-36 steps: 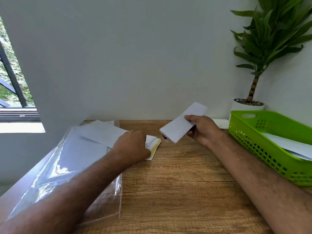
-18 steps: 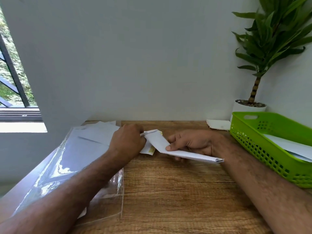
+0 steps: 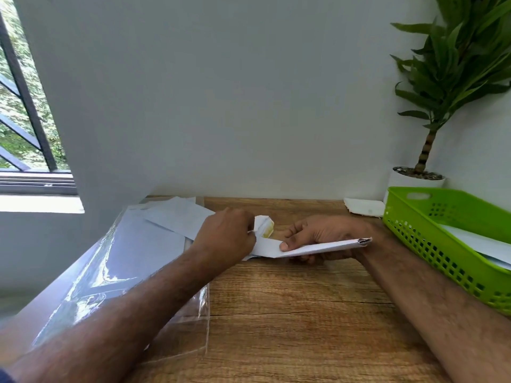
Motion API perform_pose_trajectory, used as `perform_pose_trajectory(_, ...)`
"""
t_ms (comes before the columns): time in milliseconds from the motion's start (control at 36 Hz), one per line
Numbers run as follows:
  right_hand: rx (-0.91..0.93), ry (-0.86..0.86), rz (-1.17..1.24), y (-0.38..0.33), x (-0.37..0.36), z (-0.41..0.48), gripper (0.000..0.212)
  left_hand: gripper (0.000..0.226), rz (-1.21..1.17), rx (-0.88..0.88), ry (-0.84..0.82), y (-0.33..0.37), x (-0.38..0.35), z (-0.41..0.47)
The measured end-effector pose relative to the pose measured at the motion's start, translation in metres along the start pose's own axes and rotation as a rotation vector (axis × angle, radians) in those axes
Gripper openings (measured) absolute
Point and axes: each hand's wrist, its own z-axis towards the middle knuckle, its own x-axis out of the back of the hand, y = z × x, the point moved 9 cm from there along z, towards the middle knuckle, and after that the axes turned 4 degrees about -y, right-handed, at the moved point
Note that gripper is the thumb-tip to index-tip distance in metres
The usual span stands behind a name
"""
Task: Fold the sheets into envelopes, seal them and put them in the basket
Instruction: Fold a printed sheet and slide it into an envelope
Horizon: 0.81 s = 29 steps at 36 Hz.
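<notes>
The right hand (image 3: 318, 236) has its thumb (image 3: 284, 246) pressed flat on top of the envelope (image 3: 326, 247), with the other fingers curled beneath it, so the paper is pinched between them. The left hand (image 3: 226, 236) is bunched with its back to the camera and its fingertips hidden. A thin white edge sticks out of its curled fingers where they meet the envelope's flap (image 3: 264, 226), so it appears to pinch that end. The flap stands turned up and shows a yellowish strip on its face.

The envelope is held just above the wooden table (image 3: 290, 313), in the middle of it and towards the back. Left of the hands a loose stack of white sheets (image 3: 171, 217) lies on a clear plastic sleeve (image 3: 110, 272), which spreads over the table's left part and reflects the light. On the right stands a green basket (image 3: 414, 217) with white paper (image 3: 475, 239) lying in it. Behind it is a potted plant (image 3: 442, 78) in a white pot (image 3: 414, 179), and a small white scrap (image 3: 362, 207) lies beside the basket at the table's back edge. A plain pale wall (image 3: 249, 106) rises behind the table, and a window (image 3: 22, 106) at the far left shows greenery.

The envelope is seen almost edge-on. Its long axis runs left to right across the table, and its right end is a little higher, pointing towards the basket. Its flap end points to the left hand and the stack.
</notes>
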Motion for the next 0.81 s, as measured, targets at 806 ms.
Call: perform_pose_trajectory(806, 0.194, 0.21, -0.116, -0.018, 0.013, 0.001, 0.039, 0.011, -0.141, -0.008, -0.023, -0.002, -0.003, 0.003)
